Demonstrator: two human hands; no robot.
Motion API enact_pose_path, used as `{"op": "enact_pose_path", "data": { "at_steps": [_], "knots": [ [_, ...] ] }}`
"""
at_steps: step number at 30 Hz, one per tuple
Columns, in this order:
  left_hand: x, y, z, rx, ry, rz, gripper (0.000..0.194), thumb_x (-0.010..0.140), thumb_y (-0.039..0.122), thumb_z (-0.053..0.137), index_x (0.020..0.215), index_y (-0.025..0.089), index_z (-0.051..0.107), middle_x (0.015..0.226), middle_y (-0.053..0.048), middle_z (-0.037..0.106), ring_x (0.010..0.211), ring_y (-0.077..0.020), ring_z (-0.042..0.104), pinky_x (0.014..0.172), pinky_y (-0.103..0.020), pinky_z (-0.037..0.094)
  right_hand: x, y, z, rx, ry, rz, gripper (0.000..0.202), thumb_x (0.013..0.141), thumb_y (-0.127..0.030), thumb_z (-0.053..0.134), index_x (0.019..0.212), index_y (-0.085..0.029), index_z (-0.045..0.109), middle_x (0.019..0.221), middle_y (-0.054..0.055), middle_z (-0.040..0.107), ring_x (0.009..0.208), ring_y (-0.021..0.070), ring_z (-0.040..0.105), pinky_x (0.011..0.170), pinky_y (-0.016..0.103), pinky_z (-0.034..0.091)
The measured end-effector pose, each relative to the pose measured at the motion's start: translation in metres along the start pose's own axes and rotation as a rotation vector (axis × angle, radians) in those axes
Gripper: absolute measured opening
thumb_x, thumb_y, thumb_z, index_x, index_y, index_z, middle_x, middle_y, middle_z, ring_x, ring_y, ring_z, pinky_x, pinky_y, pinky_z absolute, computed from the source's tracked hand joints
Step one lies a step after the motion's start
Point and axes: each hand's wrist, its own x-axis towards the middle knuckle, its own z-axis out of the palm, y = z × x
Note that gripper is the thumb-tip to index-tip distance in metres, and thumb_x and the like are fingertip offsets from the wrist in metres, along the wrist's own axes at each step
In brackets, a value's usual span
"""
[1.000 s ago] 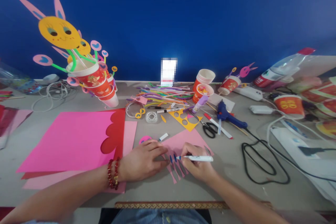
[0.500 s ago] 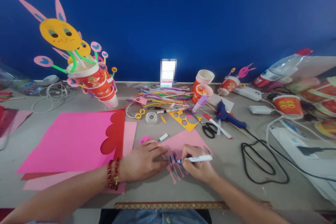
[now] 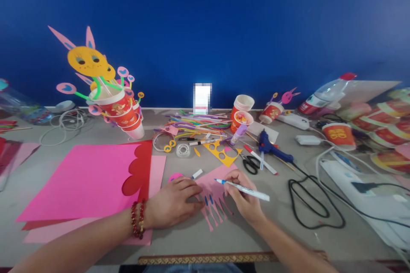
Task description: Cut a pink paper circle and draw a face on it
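Note:
A blue-tipped white marker (image 3: pixel 246 190) is pinched in my right hand (image 3: pixel 245 200), its tip raised over a pink paper sheet (image 3: pixel 213 179). Narrow pointed strips are cut along the sheet's near edge, and two of them carry blue marks (image 3: pixel 209 200). My left hand (image 3: pixel 176 202) lies flat with fingers stretched out, pressing on the sheet's left side. Just beyond its fingers are a white marker cap (image 3: pixel 197 174) and a bright pink paper disc (image 3: pixel 175 177), partly hidden by the hand.
Pink and red paper sheets (image 3: pixel 80 179) lie at left, beside decorated paper cups (image 3: pixel 112 102). Farther back are colourful pipe cleaners (image 3: pixel 195 124), tape (image 3: pixel 183 149) and holed yellow paper (image 3: pixel 229 158). Scissors (image 3: pixel 250 164), a blue glue gun (image 3: pixel 272 147) and looped black cable (image 3: pixel 307 204) stand right.
My right hand has lifted the marker's tip off the marked strips and farther up the sheet. My left hand stays on the paper. The whole view has shifted slightly.

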Motion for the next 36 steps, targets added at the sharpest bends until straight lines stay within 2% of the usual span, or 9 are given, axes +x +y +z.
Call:
{"op": "enact_pose_path", "data": {
  "at_steps": [6,16,21,24,27,31,33,35,36],
  "knots": [
    [-0.001,0.000,0.003,-0.012,0.056,0.000,0.025,0.093,0.027,0.054,0.117,0.028,0.062,0.128,-0.006,0.058,0.117,-0.0229,0.051,0.104,-0.041,0.039,0.005,0.002,0.000,0.009,0.036,-0.001,0.008,0.089,-0.027,0.054,0.084,-0.020,0.055,0.061,-0.003,0.054,0.053,0.0131,0.051,0.050,0.023,0.039],
    [-0.001,0.001,-0.001,-0.002,0.041,0.010,0.025,0.094,0.025,0.050,0.117,0.028,0.061,0.126,-0.007,0.057,0.115,-0.0248,0.051,0.101,-0.042,0.041,0.008,0.001,0.000,-0.001,0.057,-0.022,0.009,0.088,-0.028,0.055,0.083,-0.020,0.055,0.062,-0.003,0.055,0.054,0.0134,0.051,0.052,0.024,0.041],
    [0.000,-0.002,-0.003,-0.096,0.073,0.037,0.025,0.093,0.025,0.049,0.115,0.024,0.060,0.118,-0.009,0.061,0.110,-0.0218,0.054,0.105,-0.043,0.038,0.008,0.000,0.000,-0.004,0.036,-0.011,0.011,0.088,-0.030,0.054,0.082,-0.020,0.055,0.063,-0.003,0.053,0.055,0.0136,0.050,0.052,0.024,0.041],
    [0.001,0.001,-0.014,-0.202,0.113,-0.009,0.021,0.093,0.021,0.046,0.108,0.023,0.060,0.114,-0.008,0.062,0.108,-0.0202,0.056,0.103,-0.040,0.040,0.008,0.000,0.000,-0.008,0.020,0.005,0.013,0.088,-0.031,0.054,0.080,-0.020,0.055,0.062,-0.003,0.050,0.055,0.0133,0.048,0.051,0.024,0.038],
    [0.005,0.014,-0.037,-0.421,0.109,-0.080,0.014,0.095,0.024,0.046,0.099,0.021,0.059,0.108,-0.007,0.065,0.104,-0.0182,0.059,0.096,-0.033,0.044,0.008,0.001,-0.001,-0.002,0.021,-0.001,0.014,0.088,-0.031,0.054,0.080,-0.020,0.055,0.062,-0.004,0.049,0.055,0.0130,0.046,0.052,0.023,0.038],
    [0.014,0.049,-0.070,-1.021,0.046,-0.114,0.029,0.099,0.045,0.042,0.095,0.019,0.053,0.102,-0.009,0.067,0.100,-0.0179,0.064,0.090,-0.031,0.049,0.008,0.003,-0.001,-0.005,0.034,-0.009,0.015,0.089,-0.032,0.055,0.081,-0.020,0.057,0.067,-0.002,0.052,0.059,0.0135,0.048,0.054,0.023,0.040],
    [0.020,0.070,-0.077,-1.327,-0.029,-0.092,0.040,0.094,0.058,0.044,0.095,0.019,0.052,0.102,-0.012,0.067,0.097,-0.0205,0.067,0.085,-0.033,0.052,0.009,0.004,-0.001,-0.009,0.040,-0.005,0.016,0.089,-0.034,0.056,0.081,-0.019,0.058,0.068,-0.002,0.053,0.059,0.0139,0.048,0.055,0.024,0.041],
    [0.026,0.088,-0.078,-1.556,-0.010,-0.052,0.055,0.084,0.071,0.047,0.102,0.020,0.055,0.110,-0.014,0.065,0.105,-0.0256,0.065,0.083,-0.036,0.053,0.010,0.005,0.000,-0.002,0.034,0.003,0.019,0.089,-0.036,0.056,0.081,-0.020,0.057,0.066,-0.002,0.053,0.058,0.0143,0.049,0.054,0.024,0.041],
    [0.029,0.096,-0.077,-1.605,-0.083,-0.037,0.055,0.082,0.071,0.050,0.108,0.023,0.057,0.112,-0.012,0.064,0.109,-0.0259,0.064,0.082,-0.035,0.053,0.010,0.005,0.000,0.003,0.028,0.008,0.020,0.089,-0.038,0.056,0.080,-0.020,0.057,0.065,-0.002,0.052,0.058,0.0145,0.048,0.054,0.024,0.041]
  ]
}}
